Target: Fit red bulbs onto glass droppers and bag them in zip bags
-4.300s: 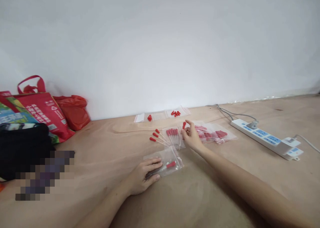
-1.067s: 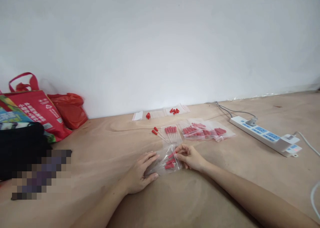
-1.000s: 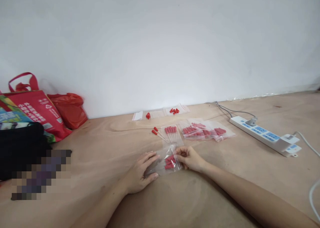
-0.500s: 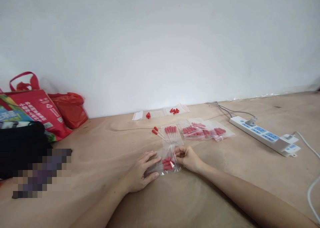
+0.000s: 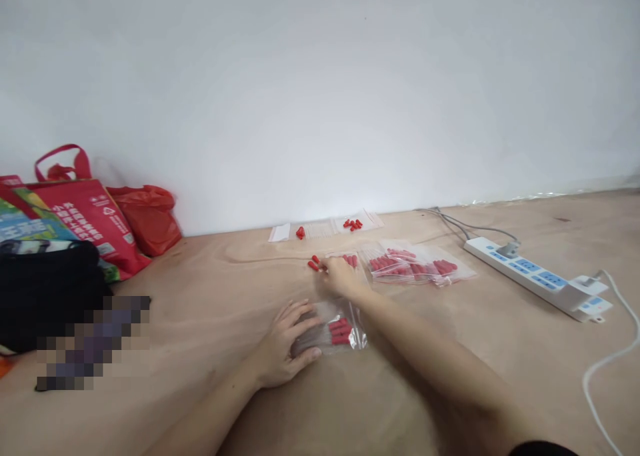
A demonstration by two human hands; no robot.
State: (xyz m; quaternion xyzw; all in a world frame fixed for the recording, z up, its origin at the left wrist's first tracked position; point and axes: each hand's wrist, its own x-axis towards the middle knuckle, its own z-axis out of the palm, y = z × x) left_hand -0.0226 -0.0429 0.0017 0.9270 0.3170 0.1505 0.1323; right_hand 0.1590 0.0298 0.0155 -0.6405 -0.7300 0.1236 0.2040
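My left hand [image 5: 285, 343] lies with its fingers spread over the left part of a clear plastic zip bag [image 5: 356, 339]. Several droppers with red rubber bulbs [image 5: 341, 331] are inside that bag, their clear stems partly under my fingers. Farther back, my right hand [image 5: 340, 277] has its fingers bent together over the stems of two loose red-bulbed droppers [image 5: 314, 263]. Whether the fingertips grip a stem is hidden. Beneath and behind the right hand, another bag with red-bulbed droppers [image 5: 351, 261] is mostly covered.
Several filled dropper bags [image 5: 417, 269] overlap at the right. Against the wall lie clear bags with loose red bulbs [image 5: 353, 225] and clear stems [image 5: 320, 229]. A white power strip [image 5: 535, 273] with cables sits farther right. Red shopping bags [image 5: 85, 209] and a black cloth item [image 5: 50, 289] are at the left.
My right hand has let go of the front bag's right edge and moved back and left to the loose droppers. The left hand has stayed on the bag. The view has shifted slightly.
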